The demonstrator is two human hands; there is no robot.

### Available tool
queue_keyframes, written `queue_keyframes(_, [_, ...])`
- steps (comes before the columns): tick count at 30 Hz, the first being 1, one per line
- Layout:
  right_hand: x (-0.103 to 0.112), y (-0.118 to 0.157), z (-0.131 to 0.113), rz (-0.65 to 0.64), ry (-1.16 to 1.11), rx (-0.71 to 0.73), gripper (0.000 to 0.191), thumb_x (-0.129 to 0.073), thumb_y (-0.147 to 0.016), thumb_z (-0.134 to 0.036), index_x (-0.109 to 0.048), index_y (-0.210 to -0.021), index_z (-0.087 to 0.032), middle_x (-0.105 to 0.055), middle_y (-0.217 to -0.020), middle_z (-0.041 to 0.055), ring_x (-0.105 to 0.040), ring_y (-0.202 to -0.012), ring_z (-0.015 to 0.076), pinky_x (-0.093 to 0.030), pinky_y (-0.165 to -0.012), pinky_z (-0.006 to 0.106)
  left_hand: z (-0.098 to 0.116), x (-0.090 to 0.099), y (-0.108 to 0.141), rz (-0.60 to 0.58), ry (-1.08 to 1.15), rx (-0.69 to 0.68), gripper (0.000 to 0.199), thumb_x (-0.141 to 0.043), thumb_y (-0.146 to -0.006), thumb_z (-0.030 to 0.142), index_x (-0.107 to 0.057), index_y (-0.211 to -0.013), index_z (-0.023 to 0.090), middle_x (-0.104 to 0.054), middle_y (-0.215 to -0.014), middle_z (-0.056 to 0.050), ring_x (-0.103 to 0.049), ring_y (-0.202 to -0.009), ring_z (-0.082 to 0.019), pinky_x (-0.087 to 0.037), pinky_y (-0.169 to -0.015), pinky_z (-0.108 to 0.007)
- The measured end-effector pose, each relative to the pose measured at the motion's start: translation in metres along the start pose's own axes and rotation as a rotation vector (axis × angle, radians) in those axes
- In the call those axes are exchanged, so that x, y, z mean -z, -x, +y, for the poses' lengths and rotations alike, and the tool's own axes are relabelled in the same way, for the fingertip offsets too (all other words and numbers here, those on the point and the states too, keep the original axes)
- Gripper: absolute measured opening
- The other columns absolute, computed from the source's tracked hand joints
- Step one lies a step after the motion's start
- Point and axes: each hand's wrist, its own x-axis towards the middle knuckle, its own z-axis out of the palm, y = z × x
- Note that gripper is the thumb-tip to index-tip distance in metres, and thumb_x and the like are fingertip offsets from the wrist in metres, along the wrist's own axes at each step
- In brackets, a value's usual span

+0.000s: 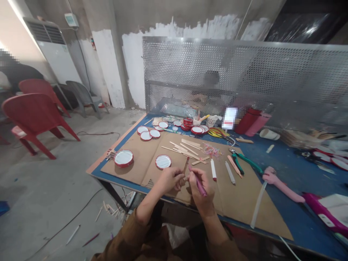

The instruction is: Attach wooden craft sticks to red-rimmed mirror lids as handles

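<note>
One thick red-rimmed drum [123, 158] sits near the left edge of the tabletop [290, 181]. Rightward, over the near edge, the left hand [168, 179] pinches a narrow stick [186, 167]; the right hand [209, 188] grips a pink marker [201, 187] close beside it. Marking looks steadiest with the stick braced between fingertips, both wrists supported, and light, lengthwise strokes.

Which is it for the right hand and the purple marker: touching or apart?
Touching. The head view shows the fingers of the right hand closed around the purple marker.
</note>
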Motion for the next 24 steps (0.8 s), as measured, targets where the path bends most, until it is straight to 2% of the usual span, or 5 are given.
queue_keyframes(6, [0.0004, -0.0026, -0.0027, 0.080, 0.032, 0.024, 0.021, -0.050, -0.087, -0.034, -0.060, -0.095, -0.018, -0.067, -0.076, 0.0037, -0.065, -0.072, 0.0164, -0.053, -0.062, 0.026, -0.0008, -0.0003, 0.0006, 0.005, -0.005, -0.017, 0.019, -0.049, -0.082, 0.030, -0.048, -0.066, 0.018, -0.050, -0.043, 0.006, -0.052, -0.039, -0.010, -0.041, -0.041, -0.018])
queue_keyframes(15, [0.0005, -0.0050, -0.0019, 0.074, 0.001, 0.008, 0.020, -0.049, -0.087, -0.034, -0.060, -0.095, -0.018, -0.066, -0.074, 0.0033, -0.064, -0.069, 0.0156, -0.052, -0.059, 0.025, 0.0055, 0.0004, 0.0035, 0.027, -0.026, -0.004, 0.020, -0.051, -0.080, 0.031, -0.046, -0.065, 0.019, -0.050, -0.042, 0.006, -0.052, -0.039, -0.011, -0.042, -0.042, -0.020])
queue_keyframes(24, [-0.0003, -0.0051, -0.0020, 0.064, -0.040, -0.014, 0.021, -0.050, -0.086, -0.035, -0.059, -0.092, -0.018, -0.066, -0.073, 0.0033, -0.063, -0.065, 0.0145, -0.051, -0.059, 0.025, 0.0040, 0.0011, 0.0011, -0.003, -0.008, -0.009, 0.024, -0.051, -0.080, 0.035, -0.046, -0.064, 0.019, -0.049, -0.043, 0.006, -0.051, -0.038, -0.009, -0.042, -0.040, -0.018])
